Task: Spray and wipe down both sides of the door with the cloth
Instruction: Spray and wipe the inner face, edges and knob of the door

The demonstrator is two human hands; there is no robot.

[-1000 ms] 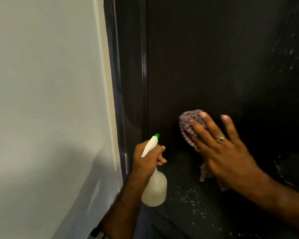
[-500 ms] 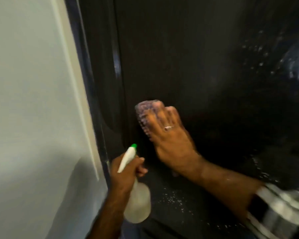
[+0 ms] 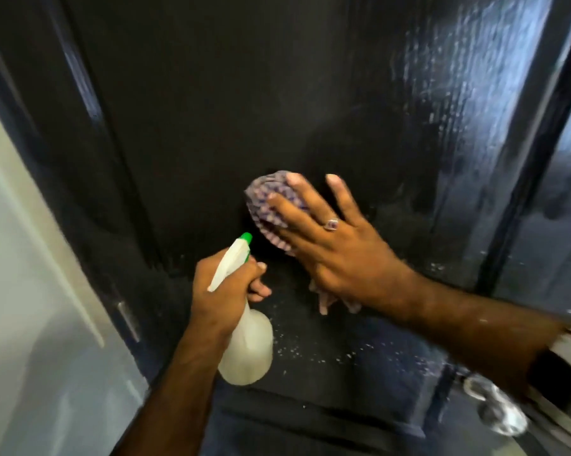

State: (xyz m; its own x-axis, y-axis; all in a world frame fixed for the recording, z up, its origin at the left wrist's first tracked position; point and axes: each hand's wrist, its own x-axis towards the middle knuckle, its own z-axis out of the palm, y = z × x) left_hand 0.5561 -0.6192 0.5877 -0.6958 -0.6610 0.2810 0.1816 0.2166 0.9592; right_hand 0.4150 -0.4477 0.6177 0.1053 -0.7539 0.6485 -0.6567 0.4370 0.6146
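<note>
A dark, glossy door (image 3: 211,110) fills most of the view, with wet streaks at the upper right and white droplets low down. My right hand (image 3: 336,248) presses a purple checked cloth (image 3: 271,205) flat against the door's middle with straight, spread fingers; a ring sits on one finger. The cloth's loose end hangs below my palm. Just to the left and lower, my left hand (image 3: 224,291) grips the neck of a white spray bottle (image 3: 247,350) whose green-tipped nozzle points up toward the cloth.
A white wall (image 3: 24,307) and the dark door frame (image 3: 63,179) run down the left side. A metal door handle (image 3: 498,409) shows at the lower right beneath my striped sleeve. The door's right edge (image 3: 534,136) reflects light.
My right hand slid the cloth left along the door, then back toward the middle. The view swung right, showing more of the wet door and its handle. The bottle stays in my left hand.
</note>
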